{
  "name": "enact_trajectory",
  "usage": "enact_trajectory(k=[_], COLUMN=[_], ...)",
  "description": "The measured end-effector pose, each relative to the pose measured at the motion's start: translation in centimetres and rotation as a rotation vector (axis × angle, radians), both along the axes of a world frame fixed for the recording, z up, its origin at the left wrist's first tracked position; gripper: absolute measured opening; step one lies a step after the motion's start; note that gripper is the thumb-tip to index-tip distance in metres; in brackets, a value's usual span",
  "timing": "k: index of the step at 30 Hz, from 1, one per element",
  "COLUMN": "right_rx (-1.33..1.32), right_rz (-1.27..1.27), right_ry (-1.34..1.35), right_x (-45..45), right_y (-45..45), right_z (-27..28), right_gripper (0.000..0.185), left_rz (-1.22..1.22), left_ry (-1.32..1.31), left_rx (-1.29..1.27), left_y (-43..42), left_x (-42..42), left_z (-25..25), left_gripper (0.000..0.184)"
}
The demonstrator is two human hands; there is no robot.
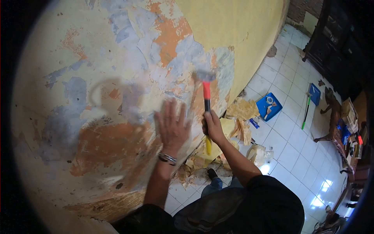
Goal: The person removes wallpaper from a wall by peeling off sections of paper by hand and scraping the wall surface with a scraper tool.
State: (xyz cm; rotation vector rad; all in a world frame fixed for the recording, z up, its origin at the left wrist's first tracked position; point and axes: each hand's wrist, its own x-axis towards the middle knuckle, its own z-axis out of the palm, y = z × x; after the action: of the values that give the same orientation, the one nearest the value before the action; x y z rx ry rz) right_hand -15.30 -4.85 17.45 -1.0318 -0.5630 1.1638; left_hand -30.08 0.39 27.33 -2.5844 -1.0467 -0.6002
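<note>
My right hand [212, 125] is closed around the handle of a hammer [207, 91], whose shaft is red and black with a yellow end below the fist. The blurred grey head of the hammer is up by the patchy wall [156, 74]. To the left, my left hand [173, 124] is spread open, palm towards the wall, with a metal bracelet at the wrist; it holds nothing. Whether its palm touches the wall I cannot tell. Paint is gone in places, and orange-brown and grey-blue patches show around both hands.
Loose peeled pieces [242, 109] lie at the wall's foot. On the white tiled floor [289, 134] are a blue tray [269, 107] with items in it, a green-handled tool [306, 113] and a blue dustpan-like piece [314, 94]. Dark carved furniture [331, 39] and a cluttered table stand right.
</note>
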Motion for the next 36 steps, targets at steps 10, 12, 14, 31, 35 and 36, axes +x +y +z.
enact_trajectory(k=[10,12,14,31,35,36], right_rx=[-0.007,0.036,0.080,0.138,0.178,0.234], right_rz=[0.018,0.002,-0.008,0.262,0.257,0.233], right_ry=[-0.378,-0.444,-0.508,-1.026,-1.013,-1.012], right_x=[1.6,2.7,4.1,8.3,7.7,7.2], right_y=[1.0,3.3,4.9,3.2,4.9,5.4], right_z=[-7.9,-6.6,-4.5,-5.6,-3.9,-2.9], right_gripper=[0.032,0.035,0.039,0.034,0.030,0.028], left_rz=[0.241,0.281,0.168,0.439,0.436,0.427], left_ry=[0.768,0.843,0.753,0.265,0.277,0.271], left_rx=[0.624,0.685,0.573,0.643,0.680,0.695], left_y=[5.1,5.0,4.4,4.3,4.2,4.3], left_x=[-1.2,-1.6,-2.0,-7.4,-7.4,-7.5], left_z=[1.6,1.8,2.6,7.9,7.7,7.7], left_gripper=[0.053,0.052,0.051,0.063,0.065,0.066])
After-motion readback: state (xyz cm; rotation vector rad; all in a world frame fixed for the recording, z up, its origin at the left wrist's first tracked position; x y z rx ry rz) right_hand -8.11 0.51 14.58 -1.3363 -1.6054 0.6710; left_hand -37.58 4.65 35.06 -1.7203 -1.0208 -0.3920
